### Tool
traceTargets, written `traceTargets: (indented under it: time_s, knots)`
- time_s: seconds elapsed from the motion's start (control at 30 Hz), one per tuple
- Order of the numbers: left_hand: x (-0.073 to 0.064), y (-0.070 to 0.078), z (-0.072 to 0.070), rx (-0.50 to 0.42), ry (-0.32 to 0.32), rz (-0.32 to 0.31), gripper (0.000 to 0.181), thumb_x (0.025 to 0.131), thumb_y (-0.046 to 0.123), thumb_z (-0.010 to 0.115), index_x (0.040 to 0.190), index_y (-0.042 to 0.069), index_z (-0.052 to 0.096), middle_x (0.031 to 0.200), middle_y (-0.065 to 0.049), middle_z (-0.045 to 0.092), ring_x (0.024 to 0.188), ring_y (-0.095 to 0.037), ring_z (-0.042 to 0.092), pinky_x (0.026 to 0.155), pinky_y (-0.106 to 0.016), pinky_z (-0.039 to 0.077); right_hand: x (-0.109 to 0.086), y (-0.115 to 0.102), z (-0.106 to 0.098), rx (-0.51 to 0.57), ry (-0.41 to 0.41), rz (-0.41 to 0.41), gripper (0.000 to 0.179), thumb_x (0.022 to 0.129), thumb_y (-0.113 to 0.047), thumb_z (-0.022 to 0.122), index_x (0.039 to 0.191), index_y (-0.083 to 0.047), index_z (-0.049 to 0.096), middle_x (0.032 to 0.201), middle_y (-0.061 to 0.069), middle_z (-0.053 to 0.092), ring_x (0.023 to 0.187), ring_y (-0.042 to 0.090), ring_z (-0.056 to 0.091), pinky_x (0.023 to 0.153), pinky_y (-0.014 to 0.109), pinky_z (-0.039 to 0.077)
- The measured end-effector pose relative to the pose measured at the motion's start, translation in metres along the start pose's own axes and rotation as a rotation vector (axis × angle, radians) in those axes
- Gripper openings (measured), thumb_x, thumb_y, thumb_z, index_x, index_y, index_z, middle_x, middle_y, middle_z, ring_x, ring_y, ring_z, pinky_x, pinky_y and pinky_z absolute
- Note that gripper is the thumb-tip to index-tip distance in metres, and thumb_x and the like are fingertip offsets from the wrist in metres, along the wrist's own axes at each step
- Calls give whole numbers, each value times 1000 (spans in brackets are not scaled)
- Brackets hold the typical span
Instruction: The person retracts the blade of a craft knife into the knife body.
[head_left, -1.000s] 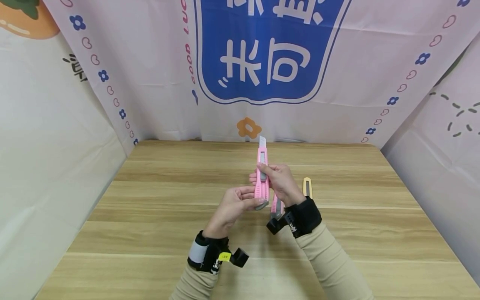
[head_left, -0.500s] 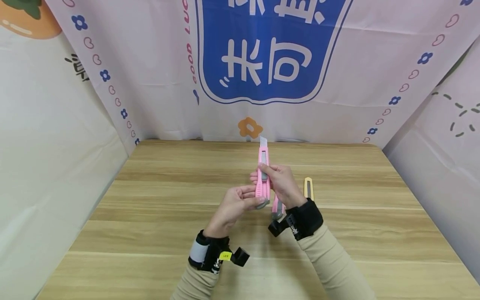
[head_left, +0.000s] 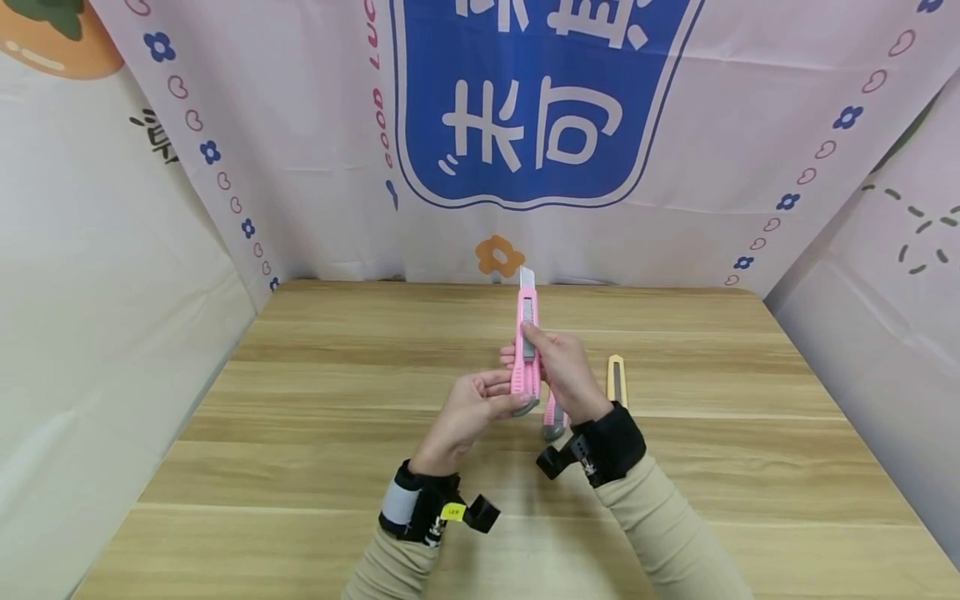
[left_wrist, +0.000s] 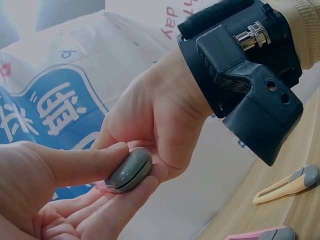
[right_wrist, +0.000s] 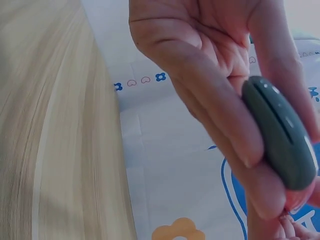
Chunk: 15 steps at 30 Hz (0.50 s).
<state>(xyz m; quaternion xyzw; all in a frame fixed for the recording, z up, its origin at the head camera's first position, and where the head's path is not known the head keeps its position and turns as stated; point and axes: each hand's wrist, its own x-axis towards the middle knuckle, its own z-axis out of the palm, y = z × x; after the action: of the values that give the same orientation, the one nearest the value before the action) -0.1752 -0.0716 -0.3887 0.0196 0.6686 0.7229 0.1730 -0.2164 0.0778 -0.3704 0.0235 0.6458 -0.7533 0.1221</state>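
Observation:
A pink utility knife (head_left: 527, 379) is held upright in front of me, its blade (head_left: 527, 277) sticking out of the top. My left hand (head_left: 456, 417) pinches its grey end cap (left_wrist: 131, 170) between thumb and fingers. Higher up, my right hand (head_left: 572, 375) grips the body, the thumb lying on the grey slider (head_left: 528, 346). Behind the right wrist, a second pink utility knife (head_left: 553, 417) lies on the table, partly hidden. To its right is a yellow utility knife (head_left: 617, 379) with a grey end, fuller in the left wrist view.
The wooden table (head_left: 315, 400) runs back to a printed cloth (head_left: 337, 225) hanging behind it. More cloth hangs along both sides. Each wrist wears a black strap with a small camera, the left camera (head_left: 482, 513) close over the table.
The right thumb has shifted slightly up along the slider, and the knife's blade tip stands a little higher. The left hand keeps its pinch, and the knives on the table have not moved.

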Motion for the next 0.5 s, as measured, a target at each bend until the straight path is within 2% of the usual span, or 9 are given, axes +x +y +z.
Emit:
traceTargets:
  time_s: [0.3, 0.5]
  knots:
    - [1, -2, 0, 7, 15, -1, 36, 85, -1, 66, 121, -3, 62, 112, -17, 72, 83, -6, 70, 80, -24, 61, 3, 2, 0, 22, -32, -49, 44, 101, -20, 51, 127, 15, 51, 69, -8, 73, 69, 5, 72, 70, 21, 61]
    - [2, -2, 1, 18, 20, 17, 35, 84, -3, 65, 119, -5, 62, 111, -20, 71, 80, -5, 69, 79, -24, 61, 5, 4, -1, -11, -51, -73, 42, 100, -19, 52, 128, 14, 52, 71, -9, 74, 72, 5, 72, 73, 21, 61]
